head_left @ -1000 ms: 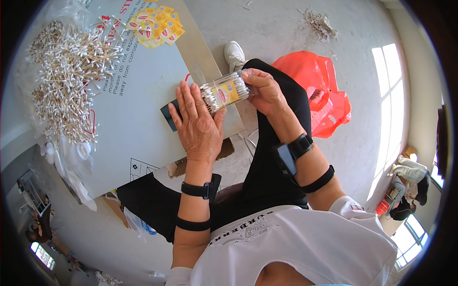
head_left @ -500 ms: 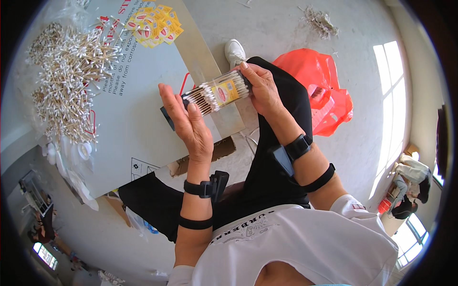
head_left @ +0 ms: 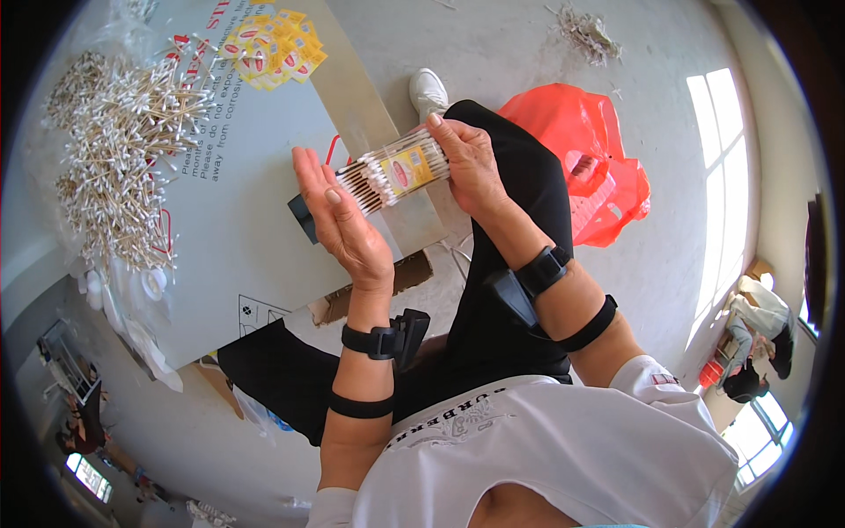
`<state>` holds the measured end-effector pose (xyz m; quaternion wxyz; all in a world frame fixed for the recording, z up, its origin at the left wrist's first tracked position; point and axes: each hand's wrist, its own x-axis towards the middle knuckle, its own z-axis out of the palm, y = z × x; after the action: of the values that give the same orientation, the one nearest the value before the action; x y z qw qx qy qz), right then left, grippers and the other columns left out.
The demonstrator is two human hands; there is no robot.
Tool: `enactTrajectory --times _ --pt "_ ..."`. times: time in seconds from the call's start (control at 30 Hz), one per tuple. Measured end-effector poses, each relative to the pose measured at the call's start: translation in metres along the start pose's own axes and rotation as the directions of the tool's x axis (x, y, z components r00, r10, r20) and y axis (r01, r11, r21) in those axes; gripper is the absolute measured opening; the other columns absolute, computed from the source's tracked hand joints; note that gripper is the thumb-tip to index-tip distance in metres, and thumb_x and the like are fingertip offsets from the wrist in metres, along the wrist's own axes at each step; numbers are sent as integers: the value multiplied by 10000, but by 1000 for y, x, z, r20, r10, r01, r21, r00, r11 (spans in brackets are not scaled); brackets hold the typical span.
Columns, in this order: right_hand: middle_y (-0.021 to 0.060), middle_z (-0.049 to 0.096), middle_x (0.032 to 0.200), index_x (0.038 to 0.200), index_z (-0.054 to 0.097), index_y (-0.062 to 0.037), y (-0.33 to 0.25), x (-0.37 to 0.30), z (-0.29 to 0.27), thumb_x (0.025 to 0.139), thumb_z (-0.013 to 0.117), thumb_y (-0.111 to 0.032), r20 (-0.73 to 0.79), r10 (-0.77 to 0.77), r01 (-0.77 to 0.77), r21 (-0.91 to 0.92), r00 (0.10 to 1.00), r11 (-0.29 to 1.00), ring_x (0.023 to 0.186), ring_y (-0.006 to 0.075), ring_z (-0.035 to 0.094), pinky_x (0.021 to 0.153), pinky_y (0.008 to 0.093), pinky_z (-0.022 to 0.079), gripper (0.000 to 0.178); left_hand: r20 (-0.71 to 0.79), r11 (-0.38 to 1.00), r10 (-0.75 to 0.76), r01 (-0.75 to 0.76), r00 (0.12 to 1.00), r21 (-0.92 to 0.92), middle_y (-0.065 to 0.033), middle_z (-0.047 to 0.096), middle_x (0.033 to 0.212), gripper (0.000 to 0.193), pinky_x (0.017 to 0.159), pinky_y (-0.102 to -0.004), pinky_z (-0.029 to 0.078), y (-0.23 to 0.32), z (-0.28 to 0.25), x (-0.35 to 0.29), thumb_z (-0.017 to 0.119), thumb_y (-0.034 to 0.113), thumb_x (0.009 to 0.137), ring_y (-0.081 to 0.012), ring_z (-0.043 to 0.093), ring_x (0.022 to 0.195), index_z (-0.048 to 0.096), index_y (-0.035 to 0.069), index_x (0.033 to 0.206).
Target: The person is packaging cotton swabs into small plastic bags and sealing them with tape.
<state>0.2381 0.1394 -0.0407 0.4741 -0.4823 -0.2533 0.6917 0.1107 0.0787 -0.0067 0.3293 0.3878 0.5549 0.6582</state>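
Since the earlier frame, the left hand point(head_left: 345, 220) had drawn back from the pack of cotton swabs point(head_left: 393, 172) and stood open, fingers spread, its palm just beside the stick ends. That clear pack, with a yellow label, was held above the grey board point(head_left: 238, 229), pinched at its far end in the right hand point(head_left: 471, 163). On the board, a heap of loose swabs point(head_left: 123, 150) and some yellow labels point(head_left: 268, 48) lay well apart. An orange plastic bag point(head_left: 590, 158) sat on the concrete floor point(head_left: 687, 264) beside the person's knee.

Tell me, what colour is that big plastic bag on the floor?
Bright red-orange plastic bag, clearest in the head view.
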Motion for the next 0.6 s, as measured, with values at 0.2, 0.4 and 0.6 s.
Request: enactTrajectory --times 0.2,0.4,0.6 --pt "-37 606 701 834 709 7 0 -1 2 948 655 -317 -26 -57 54 -81 998 995 649 33 490 601 226 415 347 -21 998 -39 38 999 -44 -201 212 1566 626 1197 -436 138 1 4 -1 323 362 1055 -301 200 1463 194 -66 1494" --pt "-50 575 678 827 694 23 0 -2 5 966 632 -307 -13 -150 144 -204 989 968 658 22 459 584 225 401 364 -2 992 -67 67 998 -110 -197 237 1560 656 1193 -429 141 0 15 0 329 398 1045 -301 210 1460 204 -67 1490" --pt "-54 558 678 835 691 23 -4 -4 5 978 614 -306 -6 -103 99 -227 995 969 664 23 448 579 221 394 366 78 980 -75 88 994 -176 -210 191 1571 717 1195 -426 116 -1 21 2 313 457 1036 -302 156 1478 160 -65 1502"
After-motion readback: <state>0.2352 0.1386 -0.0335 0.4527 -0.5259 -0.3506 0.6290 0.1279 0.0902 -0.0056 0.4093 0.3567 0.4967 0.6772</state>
